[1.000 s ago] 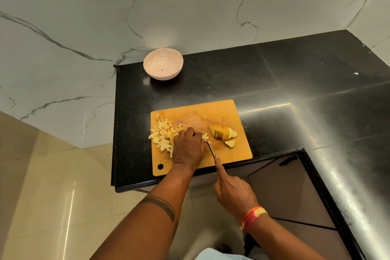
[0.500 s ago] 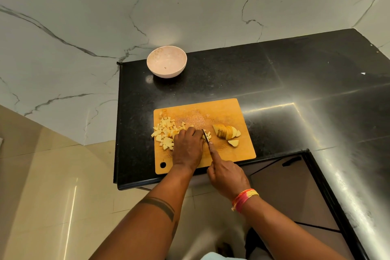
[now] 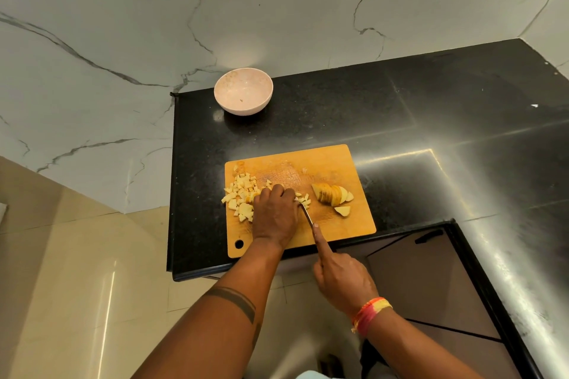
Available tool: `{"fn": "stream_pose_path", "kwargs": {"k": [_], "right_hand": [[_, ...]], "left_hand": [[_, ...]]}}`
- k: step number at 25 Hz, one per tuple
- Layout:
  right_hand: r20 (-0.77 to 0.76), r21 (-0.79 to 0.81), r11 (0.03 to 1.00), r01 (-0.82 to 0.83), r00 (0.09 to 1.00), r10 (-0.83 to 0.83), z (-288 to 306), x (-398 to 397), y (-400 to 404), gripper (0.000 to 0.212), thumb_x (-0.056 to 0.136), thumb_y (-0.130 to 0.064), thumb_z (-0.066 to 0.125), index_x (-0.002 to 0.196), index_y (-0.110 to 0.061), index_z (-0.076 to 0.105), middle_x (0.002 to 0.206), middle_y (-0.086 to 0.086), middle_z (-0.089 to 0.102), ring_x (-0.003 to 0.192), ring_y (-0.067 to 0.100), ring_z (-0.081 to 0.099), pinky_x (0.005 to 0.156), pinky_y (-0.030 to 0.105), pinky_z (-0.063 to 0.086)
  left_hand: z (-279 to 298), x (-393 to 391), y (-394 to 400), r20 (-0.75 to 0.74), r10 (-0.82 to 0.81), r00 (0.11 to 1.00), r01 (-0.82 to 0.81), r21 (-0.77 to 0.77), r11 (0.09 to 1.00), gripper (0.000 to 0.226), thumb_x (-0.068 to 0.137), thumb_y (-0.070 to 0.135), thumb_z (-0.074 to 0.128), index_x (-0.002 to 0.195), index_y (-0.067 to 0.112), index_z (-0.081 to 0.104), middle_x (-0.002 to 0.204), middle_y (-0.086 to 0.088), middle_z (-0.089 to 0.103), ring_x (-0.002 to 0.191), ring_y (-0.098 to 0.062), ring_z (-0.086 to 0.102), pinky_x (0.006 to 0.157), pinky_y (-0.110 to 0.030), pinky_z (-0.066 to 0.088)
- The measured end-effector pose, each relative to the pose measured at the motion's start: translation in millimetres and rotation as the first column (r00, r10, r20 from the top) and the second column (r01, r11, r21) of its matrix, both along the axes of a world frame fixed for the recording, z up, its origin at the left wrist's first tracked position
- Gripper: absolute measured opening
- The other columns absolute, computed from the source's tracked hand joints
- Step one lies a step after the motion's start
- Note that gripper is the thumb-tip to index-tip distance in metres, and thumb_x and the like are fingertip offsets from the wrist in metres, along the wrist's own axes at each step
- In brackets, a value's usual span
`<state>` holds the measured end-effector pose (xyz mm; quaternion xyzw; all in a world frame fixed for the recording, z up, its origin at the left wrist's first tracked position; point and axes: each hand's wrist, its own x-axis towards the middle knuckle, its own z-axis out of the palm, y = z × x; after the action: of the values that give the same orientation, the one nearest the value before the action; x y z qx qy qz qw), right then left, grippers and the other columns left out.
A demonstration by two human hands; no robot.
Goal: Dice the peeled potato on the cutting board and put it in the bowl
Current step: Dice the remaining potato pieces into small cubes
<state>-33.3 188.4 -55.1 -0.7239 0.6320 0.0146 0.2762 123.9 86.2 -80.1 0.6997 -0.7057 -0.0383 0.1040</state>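
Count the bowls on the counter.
1: the pink bowl stands at the black counter's far left corner, beyond the cutting board, apart from it. None looks hidden.

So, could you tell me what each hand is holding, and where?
Right hand grips the knife by its handle, forefinger along the spine. Left hand presses on potato pieces.

**Open counter between board and bowl**

Bare black counter (image 3: pixel 308 129) lay between the cutting board (image 3: pixel 326 163) and the bowl (image 3: pixel 243 91). Diced pieces (image 3: pixel 240 197) crowded the board's left side, sliced potato (image 3: pixel 331 194) its right; the wall (image 3: pixel 123 40) stood just behind the bowl.
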Motion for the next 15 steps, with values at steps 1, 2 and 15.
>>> {"fn": "stream_pose_path", "kwargs": {"k": [1, 2, 15], "right_hand": [[0.010, 0.002, 1.000, 0.001, 1.000, -0.001, 1, -3, 5, 0.075, 0.100, -0.034, 0.033, 0.156, -0.037, -0.018, 0.075, 0.003, 0.064, 0.061, 0.023, 0.059, 0.059, 0.040, 0.052], [0.021, -0.004, 1.000, 0.002, 1.000, -0.002, 2, -6, 8, 0.075, 0.100, -0.035, 0.032, 0.156, -0.038, -0.019, 0.074, 0.002, 0.064, 0.061, 0.022, 0.060, 0.061, 0.041, 0.053], [0.095, -0.007, 1.000, -0.011, 0.995, 0.011, -5, 38, -11, 0.075, 0.103, -0.033, 0.033, 0.158, -0.029, -0.017, 0.076, 0.002, 0.063, 0.062, 0.021, 0.060, 0.062, 0.040, 0.055]], "left_hand": [[1, 0, -1, 0.004, 0.022, 1.000, -0.022, 0.009, 1.000, 0.022, 0.096, 0.036, 0.056, 0.108, 0.021, 0.068, 0.106, -0.002, 0.062, 0.096, -0.025, 0.055, 0.081, -0.041, 0.044], [3, 1, -2, 0.013, 0.037, 0.999, -0.037, 0.016, 0.999, 0.023, 0.097, 0.034, 0.055, 0.111, 0.021, 0.068, 0.108, -0.002, 0.062, 0.098, -0.025, 0.054, 0.083, -0.041, 0.044], [17, 10, 4, -0.095, 0.100, 0.990, -0.104, -0.030, 0.994, 0.023, 0.101, 0.030, 0.051, 0.114, 0.022, 0.067, 0.111, -0.002, 0.061, 0.097, -0.024, 0.054, 0.084, -0.040, 0.045]]}}
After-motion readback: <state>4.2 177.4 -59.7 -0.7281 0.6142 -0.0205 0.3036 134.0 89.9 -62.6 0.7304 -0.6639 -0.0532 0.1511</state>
